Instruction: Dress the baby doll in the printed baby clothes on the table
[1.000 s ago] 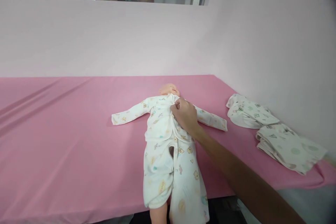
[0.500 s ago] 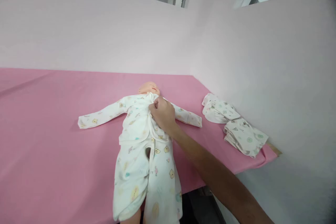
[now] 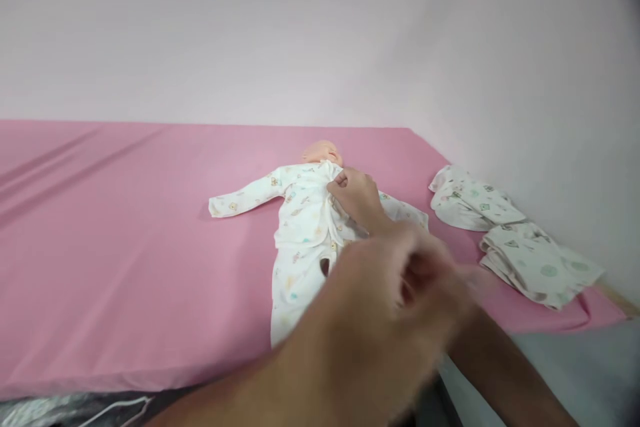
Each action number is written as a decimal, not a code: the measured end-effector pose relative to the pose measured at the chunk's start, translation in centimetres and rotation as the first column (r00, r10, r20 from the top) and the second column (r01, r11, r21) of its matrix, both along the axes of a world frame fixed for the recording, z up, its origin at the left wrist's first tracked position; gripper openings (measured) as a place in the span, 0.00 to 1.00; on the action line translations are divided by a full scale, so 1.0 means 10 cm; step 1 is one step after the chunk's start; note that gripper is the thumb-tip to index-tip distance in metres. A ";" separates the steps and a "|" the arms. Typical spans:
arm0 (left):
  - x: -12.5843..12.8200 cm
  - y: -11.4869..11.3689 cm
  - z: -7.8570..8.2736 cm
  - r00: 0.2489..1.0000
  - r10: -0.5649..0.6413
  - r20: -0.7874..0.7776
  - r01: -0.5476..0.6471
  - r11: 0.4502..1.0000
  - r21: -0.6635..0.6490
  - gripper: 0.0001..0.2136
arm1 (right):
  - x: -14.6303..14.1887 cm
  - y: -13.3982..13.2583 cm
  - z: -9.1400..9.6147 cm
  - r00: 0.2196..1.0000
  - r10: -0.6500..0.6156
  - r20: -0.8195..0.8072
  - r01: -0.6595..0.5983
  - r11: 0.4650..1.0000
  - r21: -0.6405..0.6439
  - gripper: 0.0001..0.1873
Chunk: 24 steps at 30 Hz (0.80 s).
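Note:
A baby doll [image 3: 323, 152] lies on its back in a white baby shirt [image 3: 303, 210] with small printed figures and matching trousers [image 3: 295, 280]. My right hand [image 3: 357, 197] is closed in a pinch on the front edge of the shirt, at the doll's chest. Close to the camera, my left hand [image 3: 395, 307] is raised and blurred. Its fingers are curled closed, and anything inside them is hidden. This hand covers most of the trouser legs and part of my right forearm. One shirt sleeve stretches out to the left; the other shows partly behind my right hand.
A pink sheet [image 3: 125, 233] covers the table. Folded white printed cloths [image 3: 540, 263] lie near its right edge, against the pale wall [image 3: 525, 80]. Below the front edge at the lower left is a grey patterned item [image 3: 50, 407] with a white cord.
My left hand has come into view in the foreground, over the doll's legs. My right hand keeps its pinch on the shirt. The view has shifted left and tilted down.

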<state>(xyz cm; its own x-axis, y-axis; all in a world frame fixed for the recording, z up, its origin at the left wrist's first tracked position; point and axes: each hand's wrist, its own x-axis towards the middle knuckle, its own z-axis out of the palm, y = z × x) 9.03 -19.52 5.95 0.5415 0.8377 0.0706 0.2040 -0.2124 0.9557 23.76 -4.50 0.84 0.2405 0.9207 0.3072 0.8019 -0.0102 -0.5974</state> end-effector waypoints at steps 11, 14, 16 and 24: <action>-0.17 1.50 -0.33 0.855 0.438 -0.277 -0.190 0.763 0.618 0.07 | -0.02 0.03 0.01 0.991 -0.007 0.135 -0.012 0.990 0.140 0.09; -0.11 1.60 -0.40 0.894 0.393 -0.215 -0.188 0.764 0.617 0.12 | -0.07 -0.01 0.01 0.992 0.084 -0.095 -0.061 0.972 0.229 0.07; -0.08 1.62 -0.42 0.916 0.357 -0.183 -0.180 0.773 0.608 0.14 | -0.09 -0.03 0.01 0.948 0.190 -0.254 -0.120 0.956 0.267 0.06; -0.12 1.67 -0.52 0.952 0.303 -0.028 -0.231 0.779 0.582 0.10 | -0.12 0.00 -0.07 0.896 0.322 -0.304 -0.239 0.930 0.281 0.10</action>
<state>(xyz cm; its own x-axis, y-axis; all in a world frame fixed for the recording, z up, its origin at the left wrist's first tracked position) 7.78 -2.87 0.75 0.3363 0.7784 0.5300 0.4331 -0.6276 0.6470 22.61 -4.52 0.18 0.1104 0.8784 0.4650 0.4981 0.3560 -0.7907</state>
